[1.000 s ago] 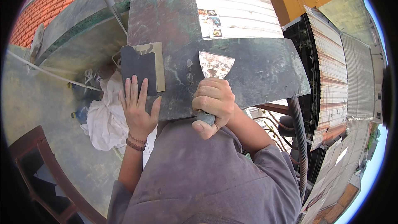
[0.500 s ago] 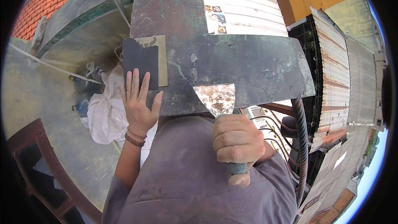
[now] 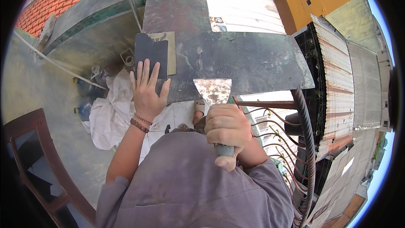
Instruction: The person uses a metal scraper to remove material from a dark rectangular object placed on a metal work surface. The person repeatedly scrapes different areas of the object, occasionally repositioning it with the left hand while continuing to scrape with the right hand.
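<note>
My left hand lies flat, fingers stretched, over the lower part of a torn dark sheet that looks like sandpaper. Beneath that is a beige sheet, its right side showing. Both rest on a dark, worn ledge. In front of my body, my right hand is wrapped round the grey-green handle of a scraper. Its wide, stained blade points away from me, overlapping the ledge's near edge in view; whether it touches cannot be told.
A white cloth sack and blue bottles sit below on the left. A slanting metal pole stands by the ledge. At right, a twisted dark railing has curved bars. White tiled floor shows below.
My body and view have shifted back from the ledge, so floor tiles and a sandalled foot now show. My right hand with the scraper is further left in view. My left hand stays on the sheet.
</note>
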### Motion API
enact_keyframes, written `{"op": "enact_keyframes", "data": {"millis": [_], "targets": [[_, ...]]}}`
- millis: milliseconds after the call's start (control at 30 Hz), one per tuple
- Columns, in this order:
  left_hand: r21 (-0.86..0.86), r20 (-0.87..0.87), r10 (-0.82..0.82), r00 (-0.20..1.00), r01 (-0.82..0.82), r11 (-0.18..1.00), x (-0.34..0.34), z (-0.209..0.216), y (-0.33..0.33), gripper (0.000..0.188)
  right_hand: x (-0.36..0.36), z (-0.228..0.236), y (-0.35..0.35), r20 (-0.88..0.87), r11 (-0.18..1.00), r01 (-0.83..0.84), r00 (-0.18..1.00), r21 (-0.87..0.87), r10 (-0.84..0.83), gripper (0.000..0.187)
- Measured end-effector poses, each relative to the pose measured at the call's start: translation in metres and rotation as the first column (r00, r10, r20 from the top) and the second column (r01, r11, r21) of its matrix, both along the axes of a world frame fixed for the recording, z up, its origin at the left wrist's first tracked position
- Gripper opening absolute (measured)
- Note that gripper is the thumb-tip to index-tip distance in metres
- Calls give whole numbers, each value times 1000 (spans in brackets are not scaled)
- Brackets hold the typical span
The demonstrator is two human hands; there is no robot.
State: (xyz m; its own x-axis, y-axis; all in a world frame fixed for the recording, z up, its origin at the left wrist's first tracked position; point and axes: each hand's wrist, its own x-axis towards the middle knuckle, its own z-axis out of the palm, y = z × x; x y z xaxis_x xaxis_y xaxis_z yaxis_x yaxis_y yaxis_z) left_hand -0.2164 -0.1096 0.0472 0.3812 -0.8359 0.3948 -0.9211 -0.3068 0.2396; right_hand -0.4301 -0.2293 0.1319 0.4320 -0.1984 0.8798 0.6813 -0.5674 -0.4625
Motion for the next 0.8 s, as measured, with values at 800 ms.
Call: {"op": "enact_keyframes", "data": {"millis": [800], "targets": [[52,41,41,998,-43,998,-9,1,-9,78,16,-10,2,-47,952,302,953,55,-300,64]]}}
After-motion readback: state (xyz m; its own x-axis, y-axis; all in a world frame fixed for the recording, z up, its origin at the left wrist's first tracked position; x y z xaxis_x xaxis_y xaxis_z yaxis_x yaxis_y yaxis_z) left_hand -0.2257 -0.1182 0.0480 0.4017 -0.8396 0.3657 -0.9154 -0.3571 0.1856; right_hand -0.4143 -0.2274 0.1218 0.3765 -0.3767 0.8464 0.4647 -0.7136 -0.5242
